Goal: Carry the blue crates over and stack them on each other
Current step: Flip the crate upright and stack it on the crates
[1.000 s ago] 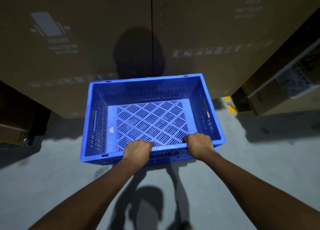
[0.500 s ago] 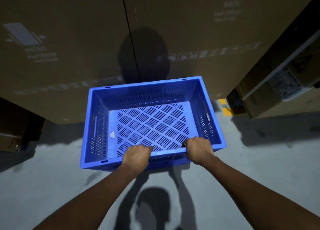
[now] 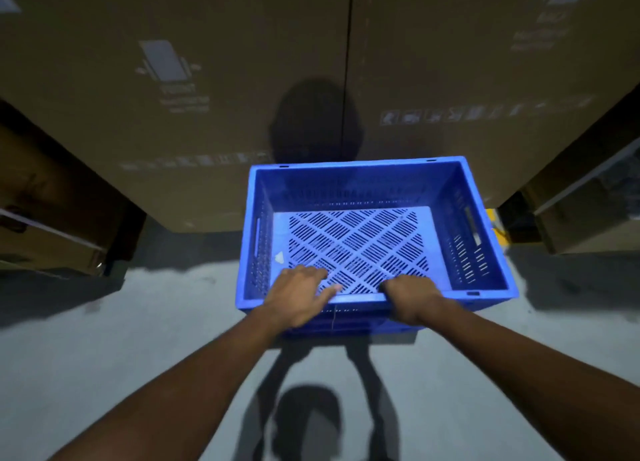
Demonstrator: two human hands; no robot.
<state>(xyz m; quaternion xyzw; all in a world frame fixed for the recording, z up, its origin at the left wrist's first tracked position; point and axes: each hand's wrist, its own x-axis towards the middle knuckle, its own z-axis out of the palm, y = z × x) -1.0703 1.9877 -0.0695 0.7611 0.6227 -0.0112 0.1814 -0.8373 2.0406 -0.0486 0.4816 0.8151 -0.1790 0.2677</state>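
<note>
Crate place: the blue crate (image 3: 363, 171) is low over the grey floor (image 3: 104, 356), close in front of the cardboard boxes (image 3: 207, 114). I cannot tell if another crate is under it.
Left hand: the left hand (image 3: 298, 297) lies on the near rim, fingers stretched out, not gripping.
Right hand: the right hand (image 3: 408, 297) has its fingers curled round the near rim.
Risk: with only one firm hold, the crate may tip or slip at the left side.
Writing: the box print and symbols are too blurred to read.

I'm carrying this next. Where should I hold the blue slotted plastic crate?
Grip the blue slotted plastic crate by the handle slots in its left and right side walls, one hand from each side; the openings lie opposite, so it should balance.
</note>
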